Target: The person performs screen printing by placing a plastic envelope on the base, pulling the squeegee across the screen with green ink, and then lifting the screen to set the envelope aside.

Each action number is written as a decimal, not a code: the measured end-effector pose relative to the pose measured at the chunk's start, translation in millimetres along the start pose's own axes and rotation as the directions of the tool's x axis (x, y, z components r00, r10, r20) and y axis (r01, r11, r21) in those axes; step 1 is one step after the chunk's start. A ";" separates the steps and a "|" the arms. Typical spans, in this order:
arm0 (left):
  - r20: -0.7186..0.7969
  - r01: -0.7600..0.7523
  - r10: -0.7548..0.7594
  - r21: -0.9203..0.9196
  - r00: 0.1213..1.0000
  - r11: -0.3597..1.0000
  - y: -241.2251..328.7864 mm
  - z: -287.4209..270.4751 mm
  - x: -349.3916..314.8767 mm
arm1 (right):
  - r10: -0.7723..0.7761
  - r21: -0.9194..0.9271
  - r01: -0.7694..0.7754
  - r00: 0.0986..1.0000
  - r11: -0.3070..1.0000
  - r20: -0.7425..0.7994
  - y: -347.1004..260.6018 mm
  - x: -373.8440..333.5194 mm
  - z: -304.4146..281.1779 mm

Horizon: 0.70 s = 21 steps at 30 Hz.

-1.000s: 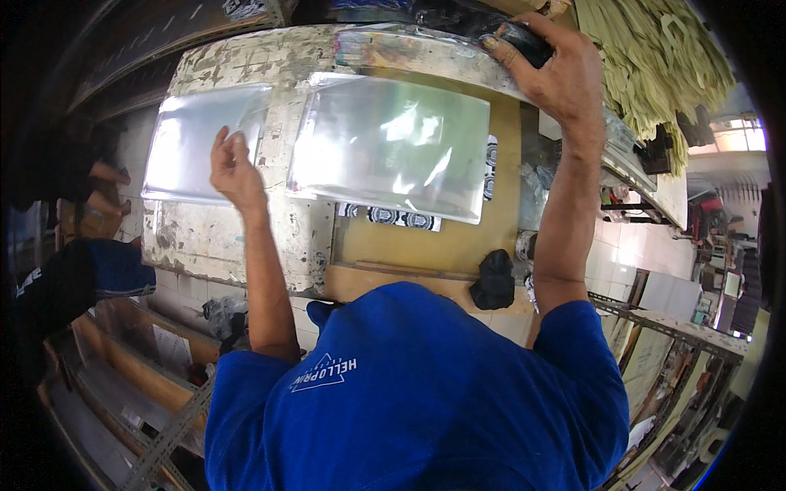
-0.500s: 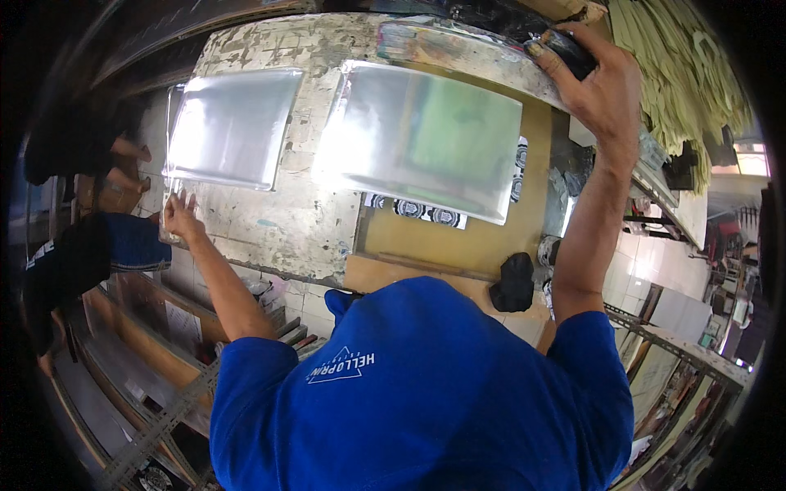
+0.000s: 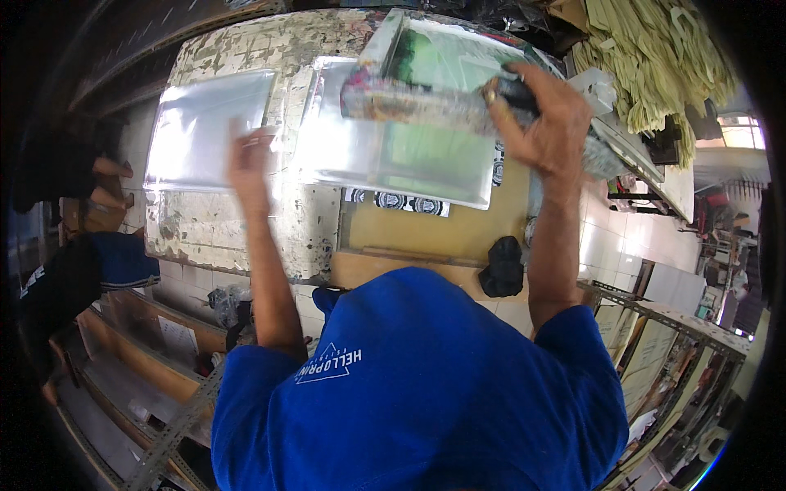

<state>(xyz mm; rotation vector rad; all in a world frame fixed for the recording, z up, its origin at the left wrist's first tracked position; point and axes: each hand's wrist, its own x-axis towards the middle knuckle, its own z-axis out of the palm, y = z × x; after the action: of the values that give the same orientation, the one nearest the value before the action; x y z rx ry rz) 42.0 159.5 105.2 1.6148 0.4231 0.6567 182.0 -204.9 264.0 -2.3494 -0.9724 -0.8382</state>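
A paint-stained screen-printing frame [image 3: 417, 105] with green-tinted mesh is tilted above the far side of the table [image 3: 205, 229]. My right hand [image 3: 550, 123] is closed around a black lump [image 3: 517, 94] at the frame's right end; its exact kind is unclear. Below the frame lies a stack of clear plastic sheets [image 3: 336, 159], partly covered by it. My left hand [image 3: 250, 159], smeared by motion, is over the right edge of another clear plastic stack [image 3: 201, 135]. Whether its fingers hold anything cannot be made out.
A printed black-and-white strip [image 3: 397, 202] shows under the sheets on a yellowish board [image 3: 368, 229]. A black cloth bundle [image 3: 501, 266] sits at the near edge. Pale strips [image 3: 655, 57] hang at far right. Another person's hands [image 3: 123, 184] are at left.
The screen frame has come down over the right stack, with my right hand moving left and nearer. My left hand has moved right and farther from me, to the left stack's right edge.
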 end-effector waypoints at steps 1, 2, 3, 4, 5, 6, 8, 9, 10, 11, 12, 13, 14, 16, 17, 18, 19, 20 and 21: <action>0.232 0.110 -0.049 -0.257 0.972 0.960 3.7 31.8 -19.1 | -0.003 -0.017 0.003 1.000 1.000 0.010 -5.6 -10.2 0.2; 0.348 0.083 0.066 -0.395 0.935 0.915 31.8 67.8 -42.5 | 0.032 -0.013 -0.031 0.998 0.999 0.049 -11.2 -23.2 0.9; 0.408 0.148 0.072 -0.483 0.910 0.863 26.1 87.0 -60.0 | 0.056 -0.006 -0.056 0.994 0.998 0.091 -19.7 -33.8 1.0; 0.379 0.190 0.017 -0.503 0.925 0.843 29.5 105.8 -76.7 | 0.093 -0.006 -0.093 0.987 0.996 0.130 -23.4 -45.4 2.6; 0.351 0.231 -0.039 -0.524 0.936 0.820 30.7 115.4 -88.7 | 0.121 0.042 -0.127 0.984 0.991 0.128 -24.2 -57.7 7.7; 0.342 0.244 -0.085 -0.455 0.936 0.856 22.6 115.3 -92.6 | 0.148 0.090 -0.160 0.981 0.983 0.127 -23.7 -70.4 14.3; 0.311 0.274 -0.177 -0.303 0.934 0.913 -1.4 110.3 -101.2 | 0.214 0.185 -0.242 0.964 0.952 0.160 -20.8 -90.2 29.0; 0.304 0.241 -0.163 -0.242 0.939 0.940 -11.6 106.1 -106.2 | 0.250 0.227 -0.291 0.949 0.929 0.192 -18.7 -97.9 36.2; 0.302 0.211 -0.151 -0.178 0.941 0.961 -20.4 101.3 -112.3 | 0.288 0.265 -0.344 0.930 0.901 0.228 -16.9 -105.4 41.9; 0.294 0.180 -0.140 -0.114 0.946 0.977 -31.5 96.9 -118.4 | 0.363 0.293 -0.459 0.872 0.838 0.328 -15.7 -109.5 47.1; 0.251 0.126 -0.110 -0.052 0.962 0.991 -48.9 95.0 -125.6 | 0.423 0.306 -0.569 0.798 0.763 0.429 -14.2 -112.5 52.2; 0.235 -0.006 -0.021 0.113 0.972 0.994 -56.9 92.3 -127.2 | 0.474 0.302 -0.675 0.708 0.673 0.523 -11.6 -117.9 59.2; 0.233 -0.137 0.072 0.276 0.970 0.951 -62.0 89.8 -127.9 | 0.453 0.282 -0.673 0.695 0.684 0.559 -5.9 -126.3 68.9; 0.221 -0.244 0.159 0.437 0.962 0.866 -73.3 89.6 -130.2 | 0.329 0.100 -0.456 0.762 0.885 0.557 -3.5 -137.2 77.5; 0.222 -0.268 0.180 0.478 0.958 0.837 -78.6 88.6 -132.3 | 0.260 0.008 -0.320 0.782 0.947 0.567 -4.5 -140.5 80.7; 0.224 -0.290 0.200 0.518 0.954 0.805 -83.7 86.9 -134.7 | 0.270 -0.081 -0.280 0.747 0.957 0.608 -9.1 -146.5 83.8; 0.230 -0.313 0.220 0.554 0.948 0.772 -85.7 86.5 -135.3 | 0.282 -0.111 -0.270 0.757 0.957 0.590 -9.3 -152.2 90.7; 0.236 -0.314 0.215 0.567 0.948 0.761 -86.2 86.6 -135.6 | 0.290 -0.138 -0.258 0.768 0.956 0.571 -8.9 -158.7 98.3; 0.241 -0.315 0.210 0.580 0.947 0.751 -86.7 86.6 -135.8 | 0.297 -0.165 -0.246 0.780 0.955 0.552 -7.9 -163.1 104.0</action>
<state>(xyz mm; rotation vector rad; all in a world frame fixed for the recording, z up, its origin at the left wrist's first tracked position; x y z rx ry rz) 0.9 22.2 -8.5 2.3724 0.3010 0.6236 121.3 -212.1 80.3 -2.7960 -0.7780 -0.0389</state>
